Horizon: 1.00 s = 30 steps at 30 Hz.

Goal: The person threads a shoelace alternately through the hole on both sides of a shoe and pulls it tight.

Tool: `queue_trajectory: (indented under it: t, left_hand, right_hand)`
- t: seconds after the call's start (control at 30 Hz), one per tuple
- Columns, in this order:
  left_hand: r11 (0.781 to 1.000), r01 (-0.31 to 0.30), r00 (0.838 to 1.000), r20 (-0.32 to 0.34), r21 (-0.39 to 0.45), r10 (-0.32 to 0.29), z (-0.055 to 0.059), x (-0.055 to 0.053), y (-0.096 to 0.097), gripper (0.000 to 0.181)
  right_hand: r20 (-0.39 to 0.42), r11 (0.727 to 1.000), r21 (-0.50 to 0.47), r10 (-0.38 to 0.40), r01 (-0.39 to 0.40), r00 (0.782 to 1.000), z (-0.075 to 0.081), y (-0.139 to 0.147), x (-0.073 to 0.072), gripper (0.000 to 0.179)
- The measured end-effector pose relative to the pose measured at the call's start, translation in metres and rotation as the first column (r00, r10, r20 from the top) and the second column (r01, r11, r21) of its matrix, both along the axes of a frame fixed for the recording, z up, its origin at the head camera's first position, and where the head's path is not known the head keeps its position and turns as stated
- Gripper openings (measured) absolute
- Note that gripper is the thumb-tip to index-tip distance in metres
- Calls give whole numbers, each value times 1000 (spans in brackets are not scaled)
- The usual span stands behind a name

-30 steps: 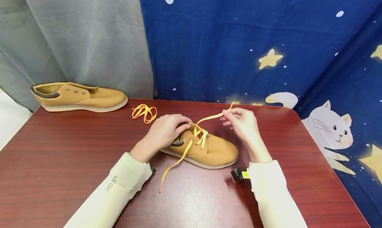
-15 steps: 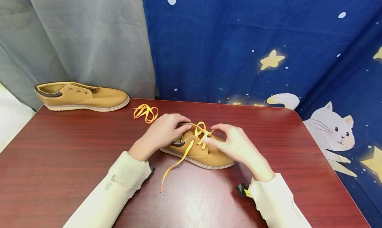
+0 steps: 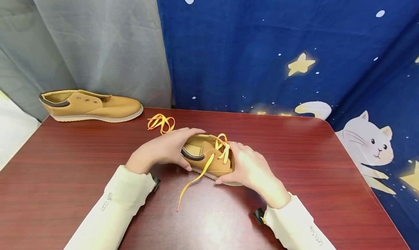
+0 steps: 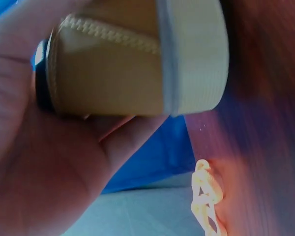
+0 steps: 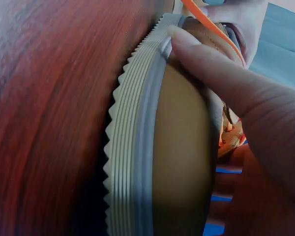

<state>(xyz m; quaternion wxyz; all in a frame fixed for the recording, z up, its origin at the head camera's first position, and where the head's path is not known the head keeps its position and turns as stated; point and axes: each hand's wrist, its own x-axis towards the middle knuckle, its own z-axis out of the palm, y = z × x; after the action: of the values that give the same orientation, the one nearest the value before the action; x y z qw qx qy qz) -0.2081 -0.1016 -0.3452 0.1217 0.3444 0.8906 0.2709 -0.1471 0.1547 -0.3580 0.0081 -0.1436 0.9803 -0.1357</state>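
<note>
A tan lace-up shoe (image 3: 214, 165) lies on the table, its toe pointing right and toward me. At its heel is my left hand (image 3: 163, 148), gripping both sides between thumb and fingers; the left wrist view shows the stitched heel (image 4: 108, 73) close up. My right hand (image 3: 252, 168) clasps the front, thumb along the near side of the sole and fingers over the far side, hiding most of the toe. A yellow shoelace (image 3: 203, 171) runs through the eyelets. One loose end trails onto the table at the near side; the other end is hidden.
Another tan shoe (image 3: 119, 106), with bare eyelets, stands at the table's back left. A coiled yellow shoelace (image 3: 161, 122) lies beyond my left hand. Grey and blue curtains (image 3: 229, 53) hang behind the table (image 3: 294, 148).
My right hand has dropped the lace end it pinched and moved down onto the shoe's front. My left hand has shifted from the shoe's opening back round the heel.
</note>
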Motion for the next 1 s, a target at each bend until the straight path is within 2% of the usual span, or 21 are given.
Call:
queue_trajectory:
  t: [0.3, 0.43, 0.57, 0.77, 1.0]
  left_hand:
    - [993, -104, 993, -58, -59, 101, -5, 8, 15, 96]
    - [988, -138, 986, -107, -65, 130, -6, 12, 25, 96]
    - [981, -174, 977, -136, -86, 161, -4, 14, 39, 95]
    - [979, -182, 971, -172, -87, 165, -5, 12, 68, 96]
    - [978, -190, 963, -211, -87, 169, -8, 3, 94, 94]
  right_hand:
    - [47, 999, -47, -10, 12, 999, -4, 9, -1, 96]
    - [51, 998, -69, 14, -10, 999, -6, 20, -4, 99]
    - [44, 990, -129, 71, -65, 997, -6, 34, -12, 97]
    - [28, 978, -172, 121, -114, 992, -8, 67, -21, 98]
    - [4, 976, -173, 132, -130, 991, -11, 95, -33, 96]
